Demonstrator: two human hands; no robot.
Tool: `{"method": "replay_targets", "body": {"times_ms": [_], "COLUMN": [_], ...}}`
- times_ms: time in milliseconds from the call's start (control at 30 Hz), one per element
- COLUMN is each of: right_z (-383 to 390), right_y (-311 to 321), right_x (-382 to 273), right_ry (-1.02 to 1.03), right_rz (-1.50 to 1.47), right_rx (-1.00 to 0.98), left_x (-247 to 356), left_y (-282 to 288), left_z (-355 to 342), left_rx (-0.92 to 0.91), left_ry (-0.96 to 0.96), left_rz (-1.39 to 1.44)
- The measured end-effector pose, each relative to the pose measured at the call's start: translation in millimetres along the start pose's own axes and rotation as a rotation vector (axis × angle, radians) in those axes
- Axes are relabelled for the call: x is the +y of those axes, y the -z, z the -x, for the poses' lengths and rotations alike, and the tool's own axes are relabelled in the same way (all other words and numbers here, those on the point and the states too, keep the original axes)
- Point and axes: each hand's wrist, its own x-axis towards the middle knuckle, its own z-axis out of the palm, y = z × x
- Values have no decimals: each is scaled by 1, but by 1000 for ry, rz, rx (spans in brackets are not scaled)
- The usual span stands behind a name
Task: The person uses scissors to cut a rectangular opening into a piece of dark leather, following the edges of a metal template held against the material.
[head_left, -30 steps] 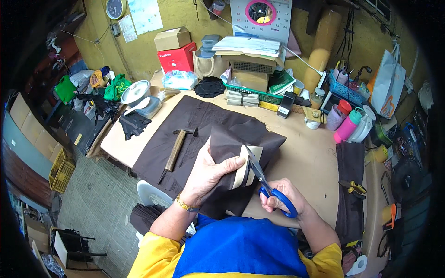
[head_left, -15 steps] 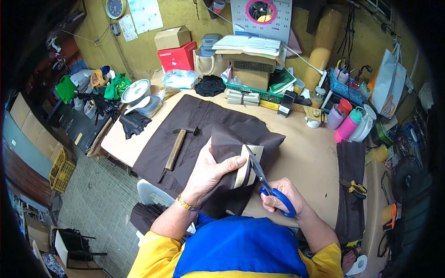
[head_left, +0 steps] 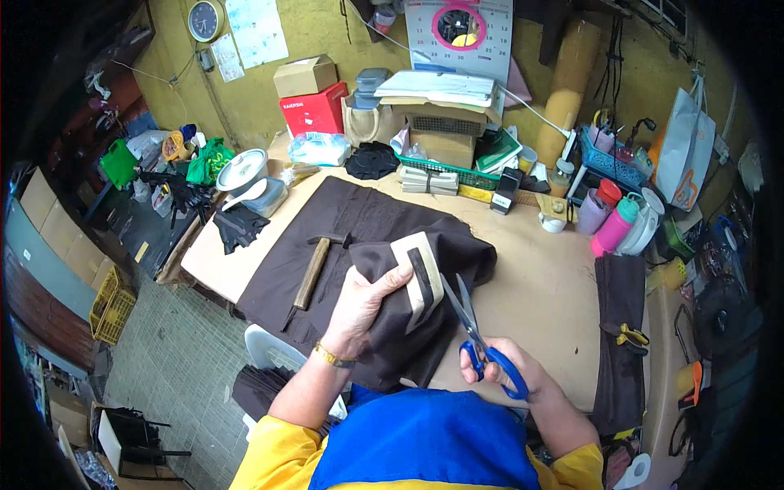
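Note:
My left hand (head_left: 359, 304) is closed on dark brown fabric (head_left: 467, 245), its thumb pressed over a cream rectangular frame-like patch (head_left: 399, 246) with a dark slot along its middle. Part of the fabric bunches up beneath that hand and lies over the table. In my right hand (head_left: 508, 369) is a pair of blue-handled scissors (head_left: 471, 318), fingers through the loops. Its blades are parted and point up beside the patch's right edge. A hammer (head_left: 314, 271) with a wooden handle rests on the spread brown cloth (head_left: 282, 245), left of my left hand.
Folded dark cloth (head_left: 618, 384) with yellow-handled pliers (head_left: 627, 335) lies at the table's right. Behind are a green basket (head_left: 469, 174), a pink bottle (head_left: 614, 227) and a red box (head_left: 314, 113). A white chair (head_left: 269, 346) stands at the table's near left.
The scissors have come away from the patch, down and to the right, with their blades opened wider. My left hand has turned the fabric, so the patch and its dark slot show more fully.

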Motion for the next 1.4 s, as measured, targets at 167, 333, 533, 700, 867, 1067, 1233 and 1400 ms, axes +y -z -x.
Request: {"method": "replay_targets", "body": {"times_ms": [167,333,533,700,867,1067,1233,1400], "right_z": [-1,-7,-8,-10,-13,-20,-23,-27], "right_y": [-19,-25,-24,-27,-28,-28,-31,-28], "right_x": [8,10,14,10,12,15,11,12], "right_ry": [5,-4,-4,0,37,66,78,88], "right_rz": [-194,-228,-247,-230,-139,-151,-217,-174], "right_rx": [-9,4,23,24,68,60,55,54], "left_x": [-15,-22,-15,-22,-28,-28,-29,-33], "left_y": [-12,-15,-11,-13,-8,-6,-5,-2], "left_z": [3,5,6,6,5,7,9,7], "left_rx": [-5,-10,12,86,12,-24,-5,-12], "left_ry": [29,0,94,99,151,213,223,248], "left_rz": [165,139,251,401,478,552,525,566]}}
